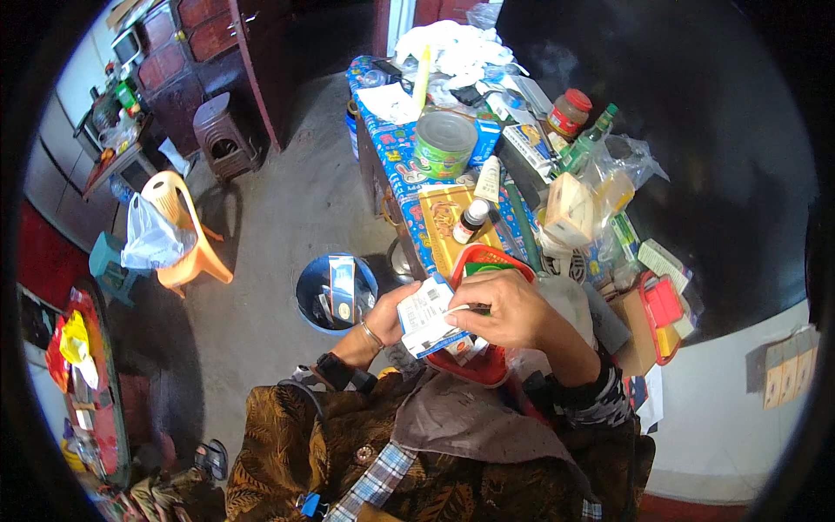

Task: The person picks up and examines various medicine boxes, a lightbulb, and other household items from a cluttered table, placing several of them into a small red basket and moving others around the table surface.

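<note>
My left hand (386, 316) grips a small white and blue cardboard box (427, 313) that bears print and a barcode. The thumb and forefinger of my right hand (505, 307) pinch something thin and white at the box's right edge; whether it is a flap or a folded sheet I cannot tell. Beneath both hands is a red plastic basket (479, 377), partly hidden, with small cartons (462, 349) inside. Just beyond it, a dark bottle with a white cap (471, 222) stands on a golden flat box (438, 225). A white tube (488, 179) is close by.
The table's blue patterned cloth (401, 173) carries a green tin (445, 145), a red-lidded jar (569, 112) and a green glass bottle (590, 137). Left of the table, a blue bin (305, 313) holds a discarded carton (342, 287). An orange plastic chair (202, 258) bears a plastic bag (153, 235).
</note>
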`<control>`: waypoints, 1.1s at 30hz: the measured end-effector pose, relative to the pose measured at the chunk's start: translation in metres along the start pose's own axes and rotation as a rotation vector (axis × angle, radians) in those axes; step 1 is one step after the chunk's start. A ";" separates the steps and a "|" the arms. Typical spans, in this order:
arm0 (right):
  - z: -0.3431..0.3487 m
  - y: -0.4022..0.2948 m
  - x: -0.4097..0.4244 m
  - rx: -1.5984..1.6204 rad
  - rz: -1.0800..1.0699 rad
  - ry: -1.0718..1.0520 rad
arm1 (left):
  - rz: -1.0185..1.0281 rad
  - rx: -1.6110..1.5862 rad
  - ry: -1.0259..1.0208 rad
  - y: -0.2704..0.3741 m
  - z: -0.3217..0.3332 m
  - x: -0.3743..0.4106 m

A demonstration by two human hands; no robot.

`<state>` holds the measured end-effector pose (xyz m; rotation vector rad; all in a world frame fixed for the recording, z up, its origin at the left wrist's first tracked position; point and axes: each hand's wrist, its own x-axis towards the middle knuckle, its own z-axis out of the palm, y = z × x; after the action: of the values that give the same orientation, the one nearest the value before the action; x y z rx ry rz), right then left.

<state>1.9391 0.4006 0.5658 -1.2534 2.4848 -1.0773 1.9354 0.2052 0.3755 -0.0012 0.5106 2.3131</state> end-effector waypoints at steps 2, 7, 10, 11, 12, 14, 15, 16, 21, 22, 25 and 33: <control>0.001 -0.005 0.002 0.000 -0.025 0.014 | -0.001 -0.006 0.002 0.000 -0.004 0.002; 0.003 -0.009 0.002 -0.017 -0.086 0.021 | 0.027 0.035 0.017 -0.001 -0.004 0.004; 0.006 -0.012 -0.002 -0.040 -0.097 0.031 | 0.061 0.099 0.026 -0.002 0.003 0.003; 0.008 -0.012 -0.003 -0.049 -0.094 0.032 | 0.055 0.091 -0.001 -0.001 0.003 0.003; 0.009 -0.012 -0.004 -0.059 -0.090 0.034 | 0.051 0.092 -0.006 -0.001 0.002 0.003; 0.010 -0.015 -0.004 -0.061 -0.101 0.046 | 0.043 0.097 -0.015 0.000 0.003 0.002; 0.010 -0.017 -0.004 -0.062 -0.107 0.054 | 0.053 0.127 0.013 -0.001 0.004 0.002; 0.010 -0.019 -0.004 -0.068 -0.106 0.058 | 0.063 0.157 0.040 -0.003 0.004 0.003; 0.010 -0.020 -0.003 -0.088 -0.116 0.110 | 0.072 0.106 0.052 -0.004 0.001 0.003; 0.008 -0.019 -0.004 -0.088 -0.116 0.116 | 0.075 0.083 0.041 -0.003 0.002 0.003; 0.005 -0.015 -0.006 -0.082 -0.119 0.119 | 0.077 0.081 0.012 -0.003 0.001 0.002; 0.026 -0.017 -0.011 -0.011 0.189 0.308 | 0.172 -0.058 0.058 -0.018 -0.002 0.009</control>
<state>1.9683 0.3885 0.5560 -0.8880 2.7648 -1.2920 1.9408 0.2224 0.3655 -0.0539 0.4889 2.5016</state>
